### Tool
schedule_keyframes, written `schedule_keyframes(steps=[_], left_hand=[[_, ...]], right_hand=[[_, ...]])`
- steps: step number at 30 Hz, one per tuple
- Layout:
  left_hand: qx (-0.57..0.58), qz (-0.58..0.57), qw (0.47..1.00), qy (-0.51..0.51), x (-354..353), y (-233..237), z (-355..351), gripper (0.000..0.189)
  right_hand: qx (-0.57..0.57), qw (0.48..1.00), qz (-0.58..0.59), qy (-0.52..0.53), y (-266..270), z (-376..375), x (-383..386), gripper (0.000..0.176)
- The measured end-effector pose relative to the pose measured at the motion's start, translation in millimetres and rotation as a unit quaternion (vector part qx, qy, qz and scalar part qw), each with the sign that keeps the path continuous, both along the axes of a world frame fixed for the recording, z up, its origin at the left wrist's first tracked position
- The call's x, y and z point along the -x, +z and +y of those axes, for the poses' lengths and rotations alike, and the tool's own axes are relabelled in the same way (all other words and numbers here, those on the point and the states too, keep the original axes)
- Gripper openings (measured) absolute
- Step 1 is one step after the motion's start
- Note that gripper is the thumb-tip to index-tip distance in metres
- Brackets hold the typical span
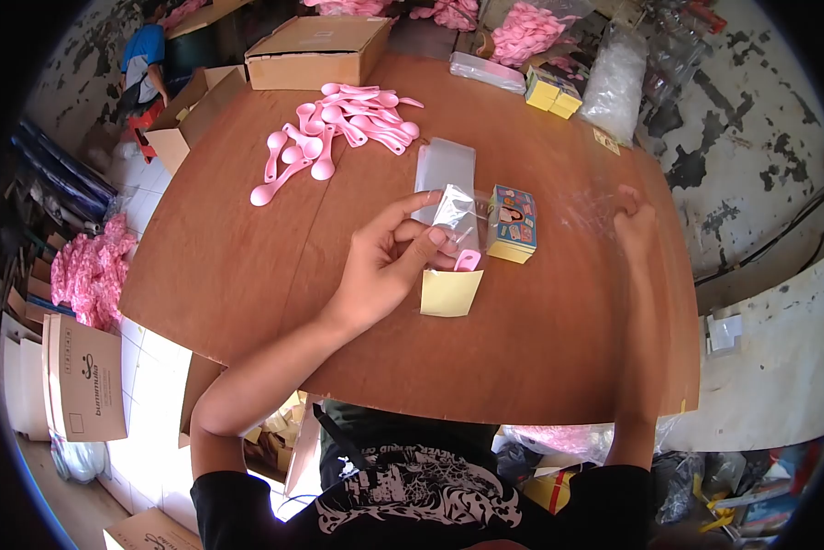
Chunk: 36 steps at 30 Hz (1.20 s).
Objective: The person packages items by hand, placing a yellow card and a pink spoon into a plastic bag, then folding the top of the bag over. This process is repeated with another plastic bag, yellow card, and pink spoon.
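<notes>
Pinched between the thumb and fingers of my left hand (395, 252) is the top of a clear plastic bag (454, 209). Below it, the handle end of a pink spoon (468, 260) shows just above a pale yellow card (450, 293). My right hand (635, 223) is raised over the right side of the table, fingers curled and blurred. A faint see-through smear beside its fingertips leaves what it holds unclear. A stack of printed cards (513, 223) stands right of the bag. Behind my left hand lies a pile of flat clear bags (448, 163).
Loose pink spoons (338, 124) are heaped on the table's far left (210, 247). Along the back are a cardboard box (315, 55), more yellow card stacks (553, 93) and a large bag of clear plastic (615, 82). Another person (144, 60) is at the far left.
</notes>
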<state>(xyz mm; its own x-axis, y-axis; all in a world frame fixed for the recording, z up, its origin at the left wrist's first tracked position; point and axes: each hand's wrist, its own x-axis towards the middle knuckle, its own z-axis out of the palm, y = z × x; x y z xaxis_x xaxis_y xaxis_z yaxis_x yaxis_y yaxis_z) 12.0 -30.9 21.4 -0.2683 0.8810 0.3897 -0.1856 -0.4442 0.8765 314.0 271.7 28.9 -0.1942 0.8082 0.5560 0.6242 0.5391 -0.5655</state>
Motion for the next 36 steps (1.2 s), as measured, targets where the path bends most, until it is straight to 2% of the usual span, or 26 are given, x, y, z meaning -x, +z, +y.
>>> schedule_keyframes(steps=[1, 2, 4, 6, 8, 10, 11, 14, 16, 19, 23, 29, 34, 36], left_hand=[[0.002, 0.0, 1.0, -0.008, -0.8, 0.1, -0.6, 0.041], [0.005, 0.002, 1.0, -0.011, -1.5, 0.2, -1.1, 0.041], [0.02, -0.004, 1.0, -0.012, -1.5, 2.2, -1.0, 0.042], [0.024, -0.004, 1.0, -0.014, -1.3, 3.4, -1.5, 0.041], [0.028, -0.003, 0.999, -0.016, -0.8, 3.1, -1.2, 0.041], [0.013, 0.005, 0.999, -0.029, -0.1, -0.3, 0.2, 0.043], [0.013, 0.008, 0.999, -0.029, -0.6, 0.5, -0.3, 0.043], [-0.001, 0.015, 1.0, -0.026, 1.6, 1.2, -1.5, 0.039], [0.061, 0.033, 0.994, -0.082, 7.8, -2.5, 0.2, 0.028], [0.119, 0.061, 0.986, -0.094, 8.7, -3.7, 1.5, 0.018], [0.139, 0.097, 0.984, -0.056, 8.8, -9.3, 4.9, 0.015], [0.114, 0.057, 0.991, -0.039, 14.6, -16.5, 10.5, 0.019], [0.101, 0.09, 0.99, -0.032, 17.0, -19.8, 11.0, 0.019], [0.095, 0.091, 0.991, -0.038, 19.8, -20.8, 11.2, 0.018]], right_hand=[[-0.091, 0.996, -0.005, -0.002, 7.8, -22.3, 10.3, 0.029], [-0.088, 0.996, -0.003, -0.006, 26.0, -53.4, 24.9, 0.029], [0.156, 0.985, 0.044, 0.067, 61.0, -114.2, 60.7, 0.032], [0.193, 0.915, 0.138, 0.326, 52.9, -138.5, 77.1, 0.036], [0.283, 0.873, 0.069, 0.391, 50.7, -173.0, 91.8, 0.033], [0.319, 0.828, 0.108, 0.448, 32.0, -194.2, 107.8, 0.028], [0.314, 0.826, 0.152, 0.442, 20.2, -201.9, 114.3, 0.023], [0.318, 0.828, 0.184, 0.424, 14.5, -210.0, 119.0, 0.02], [0.339, 0.83, 0.182, 0.403, 15.3, -208.1, 115.2, 0.019], [0.364, 0.825, 0.189, 0.388, 10.8, -208.2, 108.6, 0.02], [0.351, 0.83, 0.197, 0.386, 0.1, -204.7, 104.8, 0.021], [0.338, 0.844, 0.199, 0.365, -7.3, -195.8, 103.0, 0.022], [0.365, 0.804, 0.24, 0.402, -17.6, -186.4, 102.5, 0.017], [0.364, 0.806, 0.233, 0.405, -14.7, -185.9, 101.1, 0.017]])
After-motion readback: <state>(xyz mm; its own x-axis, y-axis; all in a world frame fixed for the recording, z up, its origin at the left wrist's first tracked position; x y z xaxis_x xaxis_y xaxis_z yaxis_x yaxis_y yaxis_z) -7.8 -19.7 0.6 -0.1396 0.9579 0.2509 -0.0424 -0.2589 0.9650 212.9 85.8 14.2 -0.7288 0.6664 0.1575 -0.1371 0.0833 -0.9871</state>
